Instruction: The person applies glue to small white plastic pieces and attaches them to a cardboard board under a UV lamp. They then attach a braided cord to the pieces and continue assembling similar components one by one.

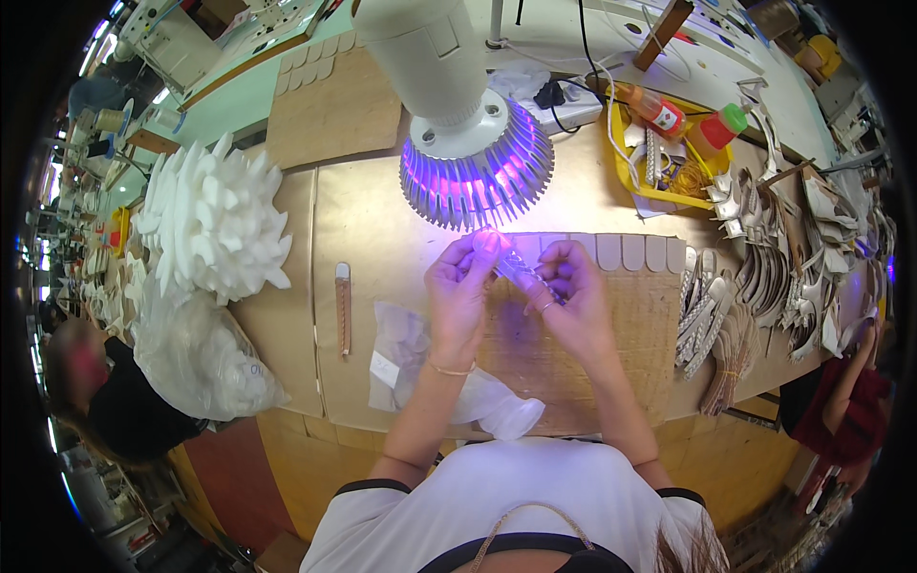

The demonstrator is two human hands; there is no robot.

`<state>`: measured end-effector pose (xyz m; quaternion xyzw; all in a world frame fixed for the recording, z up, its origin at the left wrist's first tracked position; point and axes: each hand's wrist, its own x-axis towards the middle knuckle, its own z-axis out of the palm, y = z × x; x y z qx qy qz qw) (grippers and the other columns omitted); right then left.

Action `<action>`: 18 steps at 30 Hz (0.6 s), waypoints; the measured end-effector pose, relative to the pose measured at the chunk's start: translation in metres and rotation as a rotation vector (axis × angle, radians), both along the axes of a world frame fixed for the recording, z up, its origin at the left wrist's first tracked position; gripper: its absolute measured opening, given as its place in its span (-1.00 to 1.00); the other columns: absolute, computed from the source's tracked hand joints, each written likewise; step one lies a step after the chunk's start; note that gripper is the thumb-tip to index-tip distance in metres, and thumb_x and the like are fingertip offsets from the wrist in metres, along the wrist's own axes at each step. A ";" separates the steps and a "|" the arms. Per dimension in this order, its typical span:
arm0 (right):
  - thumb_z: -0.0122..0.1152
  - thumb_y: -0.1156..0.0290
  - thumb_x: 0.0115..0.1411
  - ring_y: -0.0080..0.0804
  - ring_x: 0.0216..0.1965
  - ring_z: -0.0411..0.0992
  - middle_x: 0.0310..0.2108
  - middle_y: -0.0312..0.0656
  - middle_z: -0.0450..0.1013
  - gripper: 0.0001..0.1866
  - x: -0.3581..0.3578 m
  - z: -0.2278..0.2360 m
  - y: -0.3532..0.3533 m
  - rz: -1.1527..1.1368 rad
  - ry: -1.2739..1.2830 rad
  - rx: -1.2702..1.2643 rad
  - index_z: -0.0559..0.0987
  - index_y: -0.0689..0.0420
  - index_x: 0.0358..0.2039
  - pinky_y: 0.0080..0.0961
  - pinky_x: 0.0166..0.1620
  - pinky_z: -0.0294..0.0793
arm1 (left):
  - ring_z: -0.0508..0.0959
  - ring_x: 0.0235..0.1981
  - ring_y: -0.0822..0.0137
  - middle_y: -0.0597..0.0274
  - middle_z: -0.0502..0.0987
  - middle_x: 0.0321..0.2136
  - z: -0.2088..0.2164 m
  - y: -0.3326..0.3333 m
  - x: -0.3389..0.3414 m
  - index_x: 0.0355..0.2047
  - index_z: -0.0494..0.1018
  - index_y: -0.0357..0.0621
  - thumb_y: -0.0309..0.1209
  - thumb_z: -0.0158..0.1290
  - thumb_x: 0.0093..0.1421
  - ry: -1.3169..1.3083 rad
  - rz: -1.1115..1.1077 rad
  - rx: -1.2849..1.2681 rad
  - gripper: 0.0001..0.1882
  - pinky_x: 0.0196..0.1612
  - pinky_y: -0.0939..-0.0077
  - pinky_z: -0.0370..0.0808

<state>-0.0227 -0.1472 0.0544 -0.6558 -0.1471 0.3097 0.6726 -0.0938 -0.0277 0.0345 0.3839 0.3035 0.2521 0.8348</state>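
Both hands are raised just below a lamp (475, 172) with a finned rim glowing purple. Between them runs a narrow, shiny silvery strap (517, 268), tilted down to the right. My left hand (460, 291) pinches its upper end with thumb and fingers, close under the lamp. My right hand (576, 294) grips the lower end, fingers curled. Under the hands lies a brown cardboard sheet (592, 344) with a row of pale rounded tabs (633, 253) along its far edge. A single brown strap with a whitish tip (343, 307) lies to the left.
A clear plastic bag (492, 406) lies by my left forearm. Far left stand white spiky foam pieces (215, 224) above a filled plastic bag (205, 358). A yellow basket (626, 162) holds bottles and string. Several strap bundles (731, 363) line the right. Other people sit at both sides.
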 end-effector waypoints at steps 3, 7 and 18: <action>0.23 0.61 0.16 -0.63 -0.51 0.39 -0.45 -0.26 0.39 -0.71 0.000 0.001 -0.001 0.015 0.021 -0.003 0.33 0.24 -0.16 -0.69 -0.44 0.42 | 0.50 -0.40 0.58 0.26 0.59 -0.31 -0.001 0.000 -0.002 -0.12 0.47 -0.31 -0.47 0.12 0.25 -0.009 0.000 0.060 -0.77 -0.30 0.64 0.45; 0.24 0.60 0.16 -0.62 -0.52 0.39 -0.45 -0.25 0.40 -0.70 0.000 -0.001 -0.003 0.010 -0.016 0.012 0.32 0.24 -0.15 -0.69 -0.44 0.42 | 0.56 -0.23 0.49 0.16 0.60 -0.22 0.000 0.004 -0.002 -0.10 0.46 -0.34 -0.46 0.14 0.25 -0.075 -0.068 -0.040 -0.74 -0.17 0.62 0.47; 0.25 0.57 0.17 -0.63 -0.52 0.39 -0.47 -0.26 0.41 -0.68 0.000 -0.004 -0.012 -0.054 -0.003 -0.004 0.32 0.22 -0.14 -0.68 -0.45 0.40 | 0.58 -0.15 0.39 0.07 0.58 -0.16 0.000 -0.016 0.010 -0.04 0.42 -0.42 -0.50 0.13 0.24 0.024 -0.086 0.034 -0.69 -0.10 0.57 0.53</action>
